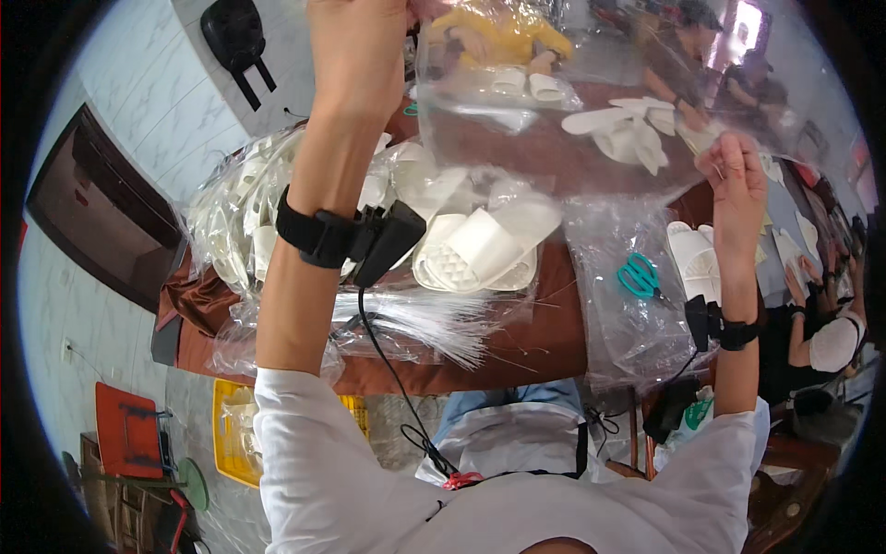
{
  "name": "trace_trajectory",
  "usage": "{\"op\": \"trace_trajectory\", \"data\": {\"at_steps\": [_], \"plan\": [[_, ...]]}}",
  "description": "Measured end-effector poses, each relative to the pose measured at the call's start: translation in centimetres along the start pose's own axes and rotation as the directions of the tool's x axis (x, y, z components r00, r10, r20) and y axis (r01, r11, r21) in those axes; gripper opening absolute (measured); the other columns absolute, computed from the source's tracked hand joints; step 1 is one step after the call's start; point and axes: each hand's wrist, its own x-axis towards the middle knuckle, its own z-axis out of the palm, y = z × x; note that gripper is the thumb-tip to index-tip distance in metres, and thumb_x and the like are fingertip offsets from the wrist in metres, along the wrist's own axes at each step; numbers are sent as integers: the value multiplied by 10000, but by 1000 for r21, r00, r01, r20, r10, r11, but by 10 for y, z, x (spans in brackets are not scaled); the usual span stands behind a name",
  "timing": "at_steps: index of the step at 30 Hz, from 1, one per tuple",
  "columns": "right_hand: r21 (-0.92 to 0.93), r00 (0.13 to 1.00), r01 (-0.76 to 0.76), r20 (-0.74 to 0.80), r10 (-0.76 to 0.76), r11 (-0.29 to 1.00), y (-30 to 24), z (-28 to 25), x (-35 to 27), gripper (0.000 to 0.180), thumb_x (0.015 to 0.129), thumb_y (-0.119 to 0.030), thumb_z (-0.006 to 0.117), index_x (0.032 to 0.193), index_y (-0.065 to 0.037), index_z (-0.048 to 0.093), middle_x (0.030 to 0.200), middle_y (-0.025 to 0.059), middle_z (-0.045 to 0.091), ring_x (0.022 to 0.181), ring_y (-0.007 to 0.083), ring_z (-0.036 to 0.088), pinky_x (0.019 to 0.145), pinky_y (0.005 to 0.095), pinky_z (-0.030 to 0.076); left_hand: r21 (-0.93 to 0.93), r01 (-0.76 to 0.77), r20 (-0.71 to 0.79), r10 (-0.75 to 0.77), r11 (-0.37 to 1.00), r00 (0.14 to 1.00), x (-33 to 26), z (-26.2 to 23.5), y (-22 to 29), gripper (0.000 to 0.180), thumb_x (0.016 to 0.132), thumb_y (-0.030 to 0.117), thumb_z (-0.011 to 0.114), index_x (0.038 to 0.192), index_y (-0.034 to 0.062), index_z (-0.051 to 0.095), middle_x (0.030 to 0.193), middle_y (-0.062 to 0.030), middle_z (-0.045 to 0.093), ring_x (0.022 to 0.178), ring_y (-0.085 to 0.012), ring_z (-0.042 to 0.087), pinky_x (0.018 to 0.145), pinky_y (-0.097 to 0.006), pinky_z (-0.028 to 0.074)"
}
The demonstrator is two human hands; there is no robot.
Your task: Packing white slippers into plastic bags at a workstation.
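We are observing the right hand [740, 185] raised above a brown-covered table [554, 323], its fingers [732, 150] bent and pinching the edge of a clear plastic bag [572, 102]. The bag is spreading out to the left of these fingers, its film reaching across toward the left hand [367, 23]. That hand is running out of view at the upper edge, so we are not able to tell whether its fingers are gripping the film or staying loose.

Through the film, left of the right fingers, we are seeing loose white slippers [623, 138]; farther beyond, a person in yellow [512, 35] is showing. Below the right fingers, another pair of slippers [690, 258] is lying just beside the forearm, which is partly covering it. Lower and farther left of those fingers, teal-handled scissors [637, 275] are resting on flat clear plastic [628, 346].

Nearer the body than the left fingers, and to their right, we are recording wrapped white slippers [489, 242]; below these, thin white strands [438, 323] are fanning out. Below the left fingers and to their left, a heap of bagged slippers [242, 208] is lying. We are also noting that a black strap [314, 231] is encircling the left wrist, well below its fingers.
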Motion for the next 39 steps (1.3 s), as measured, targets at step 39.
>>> {"op": "trace_trajectory", "data": {"at_steps": [39], "plan": [[-770,890,-164,154,429,616,190,-231,-54,156,854,-132,618,807,-2,547,604,13,481,575,68,442,530,248,362,705,288,37,-439,648,898,-283,73,-231,730,750,-12,660,1351,0,247,1203,-255,372,1045,-323,515,838,-380,459]]}}
